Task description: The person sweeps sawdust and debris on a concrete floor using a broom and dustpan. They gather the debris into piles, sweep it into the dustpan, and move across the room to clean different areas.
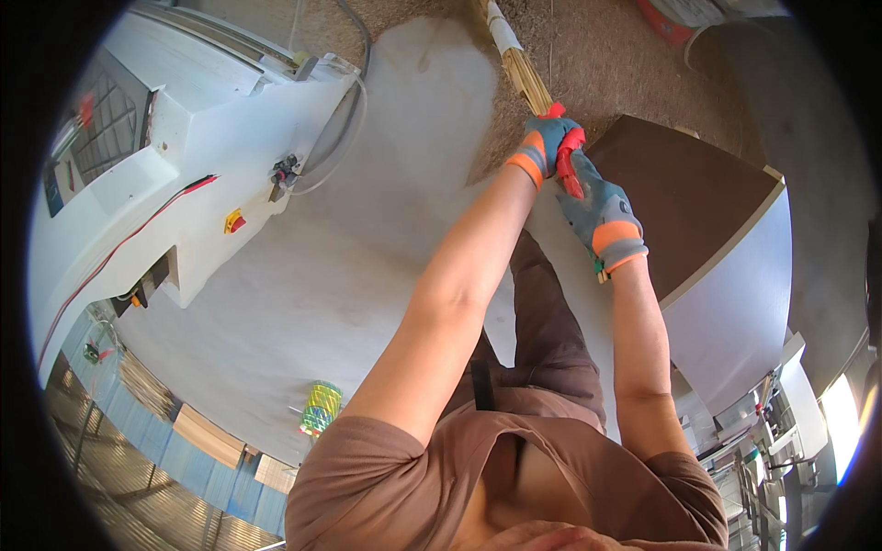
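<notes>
Nearest me is the person's brown short-sleeved top (377, 477), both bare forearms stretched well forward. The right grip (599, 207), in a blue-grey glove with an orange band, sits nearer the body, curled around what seems the butt end of the tool, though its fingers are mostly hidden. Just beyond, the left grip (548, 149), gloved to match, is closed tight on a long bundle of straw-coloured sticks (527, 81). A crumpled red fabric strip (570, 163) shows between the two gloves. The bundle runs away from the hands, over brown, sawdust-like litter (597, 60) on the pale grey floor (367, 230), and carries a white wrapping (502, 33) further along. I'd judge it light but long, so its far end will feel heavier; the sticks look stiff yet springy, dry enough to splinter, and best held with two hands set apart near the bound end. To the right stands a brown-topped, pale-sided box shape (684, 193); to the left, a bulky white machine (220, 129), well apart from the gloves.
</notes>
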`<state>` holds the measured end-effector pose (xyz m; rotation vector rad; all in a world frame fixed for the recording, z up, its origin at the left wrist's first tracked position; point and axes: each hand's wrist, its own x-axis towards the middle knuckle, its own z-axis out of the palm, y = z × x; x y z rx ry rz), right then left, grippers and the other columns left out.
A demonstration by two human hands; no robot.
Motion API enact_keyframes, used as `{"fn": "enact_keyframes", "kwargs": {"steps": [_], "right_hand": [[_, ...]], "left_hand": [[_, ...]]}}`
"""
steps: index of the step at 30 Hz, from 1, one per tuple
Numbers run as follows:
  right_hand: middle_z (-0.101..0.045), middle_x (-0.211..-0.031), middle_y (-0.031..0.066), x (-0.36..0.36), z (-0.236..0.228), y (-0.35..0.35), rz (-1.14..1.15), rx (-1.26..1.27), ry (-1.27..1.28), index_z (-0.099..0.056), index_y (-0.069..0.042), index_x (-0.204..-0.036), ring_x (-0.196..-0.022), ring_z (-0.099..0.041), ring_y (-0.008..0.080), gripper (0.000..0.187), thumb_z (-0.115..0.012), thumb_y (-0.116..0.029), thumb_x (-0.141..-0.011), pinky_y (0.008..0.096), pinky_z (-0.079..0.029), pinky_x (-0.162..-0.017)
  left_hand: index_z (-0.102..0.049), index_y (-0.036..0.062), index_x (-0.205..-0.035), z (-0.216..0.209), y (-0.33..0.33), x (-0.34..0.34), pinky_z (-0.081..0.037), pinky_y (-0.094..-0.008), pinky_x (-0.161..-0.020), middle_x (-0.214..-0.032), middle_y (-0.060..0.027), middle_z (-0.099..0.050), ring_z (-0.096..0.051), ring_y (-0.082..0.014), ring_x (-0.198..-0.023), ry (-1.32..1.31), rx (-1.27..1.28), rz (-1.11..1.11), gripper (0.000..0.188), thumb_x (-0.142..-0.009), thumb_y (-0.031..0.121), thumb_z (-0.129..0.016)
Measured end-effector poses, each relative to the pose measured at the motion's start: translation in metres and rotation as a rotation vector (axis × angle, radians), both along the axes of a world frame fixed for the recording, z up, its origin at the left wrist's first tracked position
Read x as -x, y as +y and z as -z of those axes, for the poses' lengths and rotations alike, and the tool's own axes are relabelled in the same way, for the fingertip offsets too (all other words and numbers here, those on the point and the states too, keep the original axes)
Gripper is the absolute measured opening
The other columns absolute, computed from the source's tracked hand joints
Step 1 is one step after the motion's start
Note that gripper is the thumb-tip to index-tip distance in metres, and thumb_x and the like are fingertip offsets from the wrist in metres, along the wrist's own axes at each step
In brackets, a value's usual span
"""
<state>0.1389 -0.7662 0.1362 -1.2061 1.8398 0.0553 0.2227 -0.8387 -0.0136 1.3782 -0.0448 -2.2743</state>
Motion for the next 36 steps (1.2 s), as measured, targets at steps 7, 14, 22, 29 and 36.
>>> {"fn": "enact_keyframes", "kwargs": {"steps": [7, 14, 22, 29, 36], "right_hand": [[-0.064, -0.107, 0.0271, -0.039, -0.060, 0.131, -0.104, 0.135, -0.063, -0.046, -0.014, -0.141, -0.099, -0.061, 0.0457, 0.064, -0.069, -0.021, -0.082, 0.0480, -0.050, -0.083], [-0.064, -0.112, 0.0219, -0.068, -0.095, 0.251, -0.155, -0.187, -0.246, -0.045, -0.015, -0.140, -0.100, -0.061, 0.0429, 0.062, -0.067, -0.017, -0.082, 0.0473, -0.051, -0.083], [-0.068, -0.103, 0.0178, -0.074, -0.067, 0.261, -0.465, -0.499, -0.075, -0.050, -0.014, -0.131, -0.096, -0.065, 0.0394, 0.049, -0.061, -0.018, -0.083, 0.0466, -0.052, -0.081], [-0.064, -0.116, 0.0210, -0.024, -0.051, 0.194, -0.338, -0.461, 0.186, -0.047, -0.008, -0.131, -0.106, -0.064, 0.0390, 0.046, -0.058, -0.019, -0.088, 0.0450, -0.053, -0.086], [-0.065, -0.104, 0.0214, 0.044, -0.084, 0.142, -0.102, -0.201, 0.288, -0.046, -0.011, -0.133, -0.098, -0.065, 0.0404, 0.052, -0.061, -0.019, -0.084, 0.0477, -0.053, -0.083]], "left_hand": [[-0.058, 0.0055, -0.082, -0.046, 0.143, -0.051, -0.046, -0.0319, -0.048, -0.063, -0.0073, -0.056, -0.056, -0.0185, -0.053, 0.030, -0.045, -0.138, 0.007, -0.078, 0.001, -0.061], [-0.049, 0.0094, -0.066, -0.093, 0.310, -0.115, -0.044, -0.0340, -0.052, -0.061, -0.0062, -0.052, -0.053, -0.0199, -0.056, 0.031, -0.286, -0.098, 0.020, -0.083, 0.012, -0.057], [-0.056, 0.0143, -0.079, 0.003, 0.420, -0.127, -0.052, -0.0358, -0.065, -0.074, -0.0040, -0.059, -0.059, -0.0213, -0.068, 0.095, -0.614, -0.071, 0.012, -0.088, 0.020, -0.059], [-0.057, 0.0157, -0.078, -0.011, 0.285, -0.023, -0.053, -0.0428, -0.063, -0.067, -0.0079, -0.058, -0.060, -0.0295, -0.066, 0.051, -0.551, 0.100, 0.014, -0.089, 0.026, -0.058], [-0.053, 0.0126, -0.072, -0.051, 0.177, 0.075, -0.049, -0.0439, -0.048, -0.060, -0.0080, -0.053, -0.057, -0.0261, -0.051, 0.149, -0.327, 0.265, 0.017, -0.087, 0.021, -0.056]]}}
